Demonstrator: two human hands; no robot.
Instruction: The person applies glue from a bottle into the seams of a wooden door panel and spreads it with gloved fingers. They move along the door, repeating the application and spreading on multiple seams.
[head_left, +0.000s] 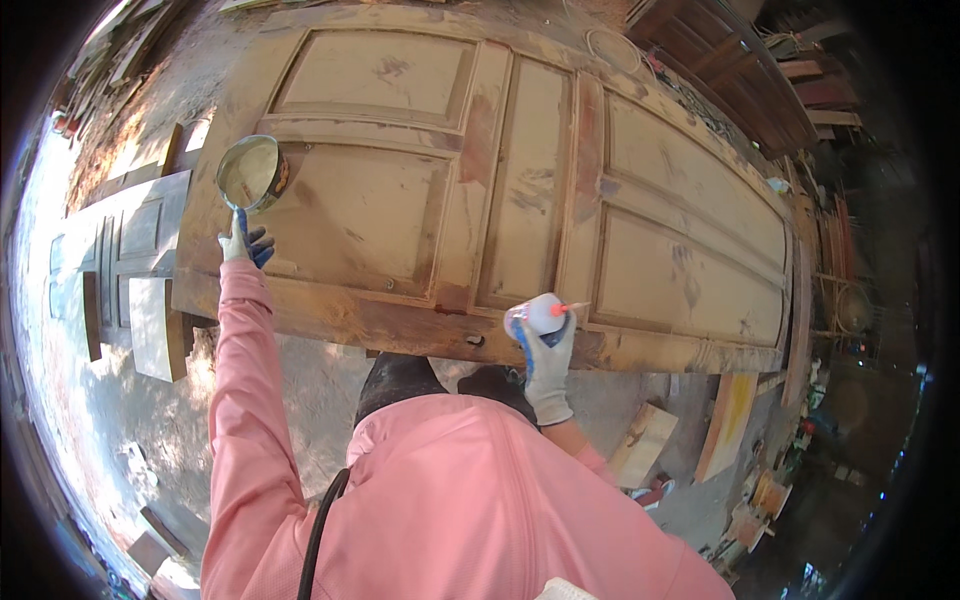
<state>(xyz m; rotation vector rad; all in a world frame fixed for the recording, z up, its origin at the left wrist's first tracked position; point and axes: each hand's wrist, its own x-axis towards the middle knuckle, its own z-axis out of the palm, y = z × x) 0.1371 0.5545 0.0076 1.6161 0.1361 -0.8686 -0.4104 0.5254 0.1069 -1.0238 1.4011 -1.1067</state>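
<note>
A large panelled wooden door lies flat in front of me, patched with pale filler and reddish-brown stain. On its left end an open round tin holds some pale stuff. My left hand, in a white and blue work glove, reaches out to the tin's near rim and pinches it, the other fingers curled below. My right hand, gloved the same way, is wrapped round a white squeeze bottle with a red nozzle tip. It holds the bottle tilted above the door's near edge, the nozzle toward the right.
Another panelled door stands low at the left, beside a wooden block. Dark doors lean at the far right. Boards and offcuts are on the ground to my right. A small hole shows in the near door edge.
</note>
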